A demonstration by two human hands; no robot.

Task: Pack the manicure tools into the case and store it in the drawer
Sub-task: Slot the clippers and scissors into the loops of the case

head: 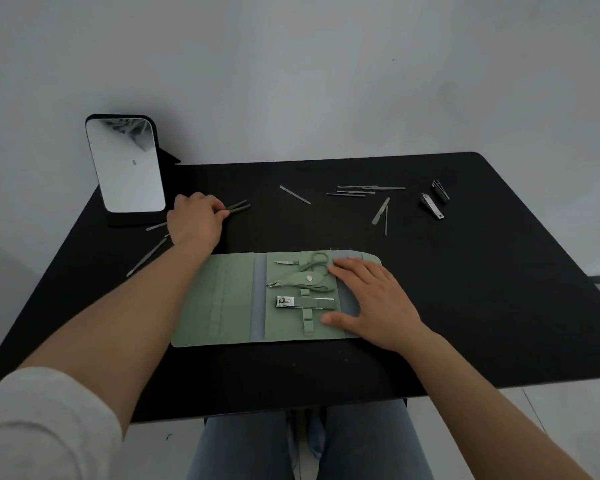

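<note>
Three tools are strapped into the green case (222,299) so far, which lies open flat on the black table (465,306). My right hand (371,299) lies on it with fingers spread flat. My left hand (196,220) is curled round the tweezers (238,206) by the mirror (125,164).

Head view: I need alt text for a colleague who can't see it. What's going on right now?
A person's left hand grips green tweezers near a standing mirror, while the right hand lies flat on an open green manicure case on a black table. Scissors, nippers and a nail clipper are already strapped in; other tools lie loose behind it.
</note>
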